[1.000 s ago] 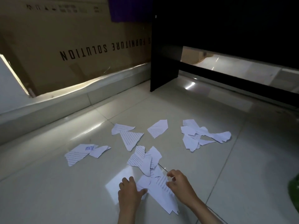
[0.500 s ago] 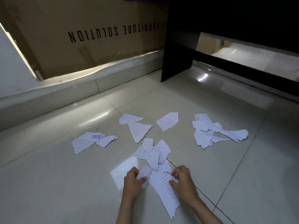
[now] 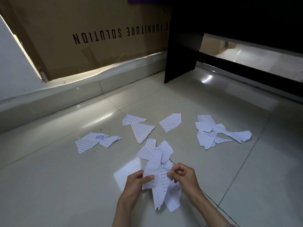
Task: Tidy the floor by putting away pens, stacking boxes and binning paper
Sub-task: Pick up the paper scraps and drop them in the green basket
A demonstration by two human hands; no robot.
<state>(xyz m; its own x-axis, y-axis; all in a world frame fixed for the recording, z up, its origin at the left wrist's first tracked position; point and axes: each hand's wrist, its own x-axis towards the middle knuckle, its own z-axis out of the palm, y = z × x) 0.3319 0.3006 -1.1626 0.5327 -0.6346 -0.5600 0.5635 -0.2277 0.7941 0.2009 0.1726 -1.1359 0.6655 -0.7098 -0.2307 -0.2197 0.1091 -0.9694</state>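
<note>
Both hands clamped on torn paper [image 3: 157, 181]: left hand [image 3: 136, 182] pinching at 9 o'clock, right hand [image 3: 183, 176] at 3 o'clock. Long axis 12 to 6. Nearest loose scraps [image 3: 154, 150] on floor [image 3: 49, 185] at 12 o'clock, roughly equidistant from both grips.

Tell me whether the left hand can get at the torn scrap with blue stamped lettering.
Probably not yet: the left hand grips torn white paper pieces. The blue-lettered scrap lies unobstructed on the bare tiled floor.
</note>
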